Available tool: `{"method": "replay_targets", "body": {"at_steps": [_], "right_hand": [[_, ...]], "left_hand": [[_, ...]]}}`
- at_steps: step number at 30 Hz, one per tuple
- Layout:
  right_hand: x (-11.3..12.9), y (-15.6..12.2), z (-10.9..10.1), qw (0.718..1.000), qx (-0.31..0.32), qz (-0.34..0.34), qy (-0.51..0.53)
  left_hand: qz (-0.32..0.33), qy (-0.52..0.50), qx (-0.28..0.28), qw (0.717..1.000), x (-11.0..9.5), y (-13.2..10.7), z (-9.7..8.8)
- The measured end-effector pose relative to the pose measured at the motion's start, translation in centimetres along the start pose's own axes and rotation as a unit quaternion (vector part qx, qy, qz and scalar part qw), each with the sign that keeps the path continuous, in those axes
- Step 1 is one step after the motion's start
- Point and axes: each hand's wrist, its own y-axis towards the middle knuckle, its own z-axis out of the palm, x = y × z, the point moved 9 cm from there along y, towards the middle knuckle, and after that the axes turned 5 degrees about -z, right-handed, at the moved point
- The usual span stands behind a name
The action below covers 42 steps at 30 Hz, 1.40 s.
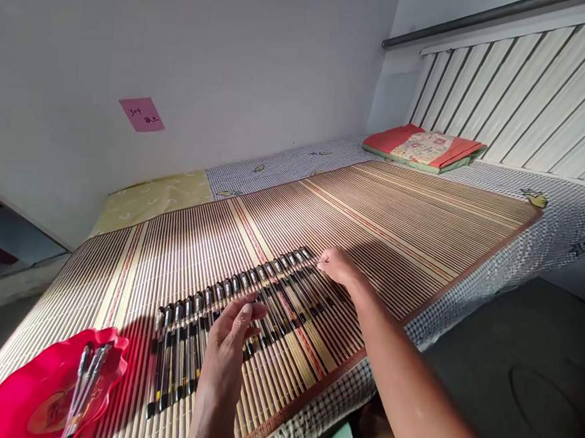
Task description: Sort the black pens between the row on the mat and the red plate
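A long slanting row of pens [175, 357] with black caps and clear barrels lies side by side on the striped bamboo mat [373, 218]. Over the middle of this row is my left hand [232, 328], its fingers loosely bent and the thumb apart, with nothing visible in it. It hides part of several pens. At the far right end of the row, my right hand [339, 265] is closed in a pinch beside the last pen caps. What its fingertips hold, if anything, is too small to make out.
A red scalloped plate [21, 373] at the lower left holds several more pens [85, 378]. A folded red and floral cloth [422, 147] lies at the bed's far end, before a white slatted headboard [522, 88]. A pink note [142, 114] is on the wall.
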Motion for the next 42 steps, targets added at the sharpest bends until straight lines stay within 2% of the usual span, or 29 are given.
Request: {"method": "replay_targets", "body": {"at_steps": [4,12,25,37,42], "right_hand": [[0.0,-0.1,0.6,1.000,-0.003,0.000,-0.001],[-1.1,-0.2,0.4,1.000,-0.029,0.007,-0.010],[-2.6,-1.9,-0.4,0.998,0.004,0.042,-0.036],[-2.6,-1.4,0.1,0.999,0.006,0.017,-0.038],[-2.4,-1.4,0.3,0.999,0.008,0.020,-0.030]], "left_hand": [[0.004,-0.004,-0.008,1.000,-0.1,0.0,0.0],[0.008,-0.011,-0.012,1.000,-0.6,-0.4,0.2],[0.004,0.008,-0.004,1.000,-0.7,-0.4,0.3],[-0.012,0.015,0.023,1.000,0.1,0.3,0.0],[0.000,-0.007,0.009,1.000,-0.1,0.0,0.2]]}}
